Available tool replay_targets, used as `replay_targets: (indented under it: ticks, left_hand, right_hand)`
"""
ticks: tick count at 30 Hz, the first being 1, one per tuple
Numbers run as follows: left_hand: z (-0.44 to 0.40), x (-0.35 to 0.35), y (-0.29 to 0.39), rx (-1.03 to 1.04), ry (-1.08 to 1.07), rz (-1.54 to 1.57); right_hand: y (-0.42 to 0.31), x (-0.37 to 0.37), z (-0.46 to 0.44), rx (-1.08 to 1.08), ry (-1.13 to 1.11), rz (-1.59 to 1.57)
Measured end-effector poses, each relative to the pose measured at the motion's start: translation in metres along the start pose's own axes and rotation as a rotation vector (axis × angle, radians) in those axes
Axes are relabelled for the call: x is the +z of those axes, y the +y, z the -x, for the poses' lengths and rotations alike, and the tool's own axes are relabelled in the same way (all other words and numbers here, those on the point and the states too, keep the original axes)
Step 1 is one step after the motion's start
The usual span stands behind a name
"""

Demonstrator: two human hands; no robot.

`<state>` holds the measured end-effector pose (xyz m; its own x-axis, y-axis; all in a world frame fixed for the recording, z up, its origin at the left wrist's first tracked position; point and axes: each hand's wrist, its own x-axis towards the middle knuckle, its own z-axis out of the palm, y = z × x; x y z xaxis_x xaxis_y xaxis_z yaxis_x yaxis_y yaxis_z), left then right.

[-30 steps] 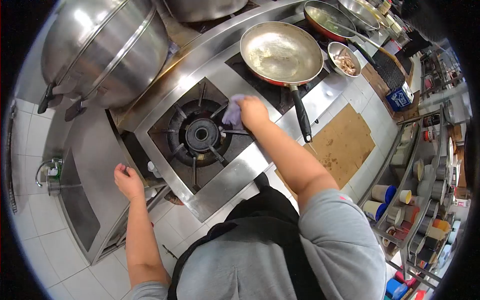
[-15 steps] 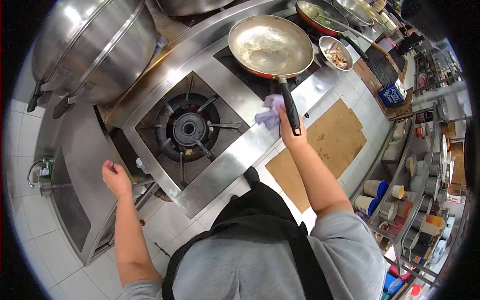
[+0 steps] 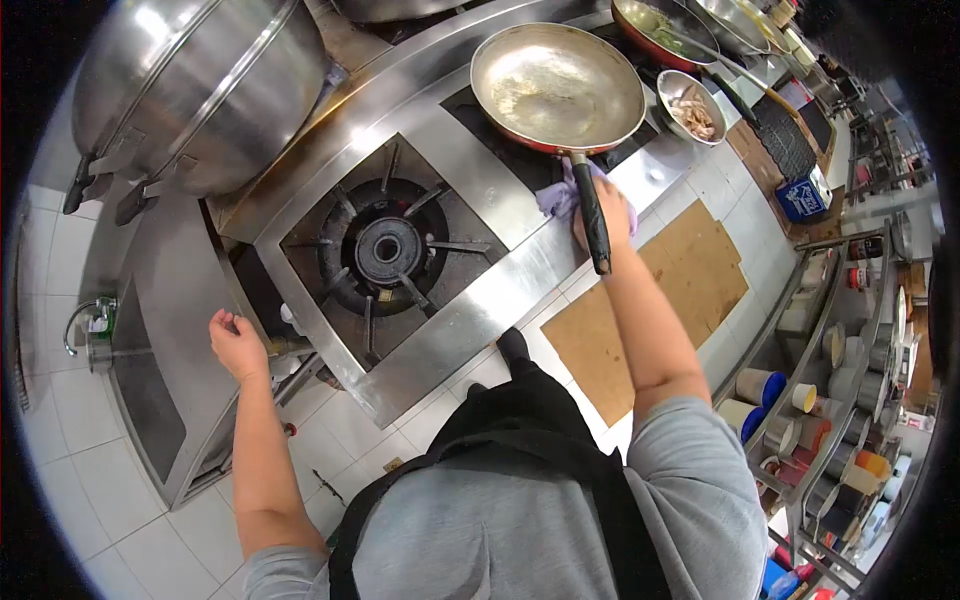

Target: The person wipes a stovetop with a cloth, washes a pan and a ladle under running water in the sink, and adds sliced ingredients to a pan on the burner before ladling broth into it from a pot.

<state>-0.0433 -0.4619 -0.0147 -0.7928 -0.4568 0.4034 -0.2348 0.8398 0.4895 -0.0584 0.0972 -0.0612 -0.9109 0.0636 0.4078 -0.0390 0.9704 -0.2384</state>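
My right hand is closed on a crumpled purple cloth, pressed to the steel front edge of the stove. The black handle of a frying pan passes above this hand. The pan has a red outside and a worn, shiny inside, and sits over the right burner. On the left, my left hand hangs in the air beside the stove's corner, fingers loosely curled with a gap at the thumb, nothing seen in it. The bare gas burner lies between my hands.
A small metal bowl of meat strips stands right of the pan, near a second pan with a ladle. A large steel pot is at upper left. Cardboard lies on the floor, beside shelves with containers.
My right hand has slid the cloth rightward along the stove edge and is now further under the pan handle. The view has shifted slightly; my left hand stays about the same.
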Motion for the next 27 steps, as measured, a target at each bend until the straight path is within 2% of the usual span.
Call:
replay_targets:
  ticks: [2, 3, 4, 6, 8, 10, 12, 13, 16, 18, 21, 25, 27]
  left_hand:
    - [0.004, -0.004, 0.011, 0.06, 0.028, -0.142]
    - [0.003, -0.005, 0.012, 0.056, 0.029, -0.148]
    - [0.004, -0.004, 0.013, 0.067, 0.034, -0.137]
    - [0.005, -0.004, 0.009, 0.068, 0.03, -0.143]
    - [0.004, -0.002, 0.007, 0.09, 0.043, -0.083]
    - [0.005, -0.006, 0.003, 0.087, 0.049, -0.088]
    - [0.0, 0.001, 0.004, 0.103, 0.03, -0.057]
    - [-0.001, 0.001, 0.0, 0.081, 0.023, -0.055]
    - [0.004, -0.003, 0.004, 0.064, 0.015, -0.053]
    - [-0.002, -0.003, 0.001, 0.07, 0.031, -0.054]
    - [0.002, -0.003, 0.004, 0.063, 0.021, -0.058]
    - [0.003, -0.003, 0.008, 0.033, 0.027, -0.091]
    - [-0.001, 0.002, -0.01, 0.037, 0.023, -0.088]
  right_hand:
    - [-0.029, 0.017, 0.026, 0.249, -0.172, -0.155]
    - [-0.041, 0.04, 0.05, -0.129, 0.138, 0.108]
    - [-0.069, 0.024, 0.056, -0.037, -0.091, -0.089]
    - [-0.101, 0.018, 0.053, -0.16, -0.008, -0.15]
    - [-0.105, 0.037, 0.019, -0.104, -0.039, -0.21]
    - [-0.109, 0.07, -0.023, -0.123, 0.045, -0.227]
    - [-0.119, 0.085, -0.057, -0.102, -0.089, -0.224]
    - [-0.123, 0.091, -0.063, -0.107, -0.069, -0.177]
    - [-0.127, 0.078, -0.04, -0.119, -0.123, -0.051]
    - [-0.117, 0.054, 0.001, -0.168, -0.094, -0.111]
    - [-0.099, 0.018, 0.021, -0.117, -0.123, -0.225]
    - [-0.103, 0.042, -0.017, -0.09, -0.067, -0.166]
    - [-0.112, 0.05, -0.027, -0.005, -0.116, -0.065]
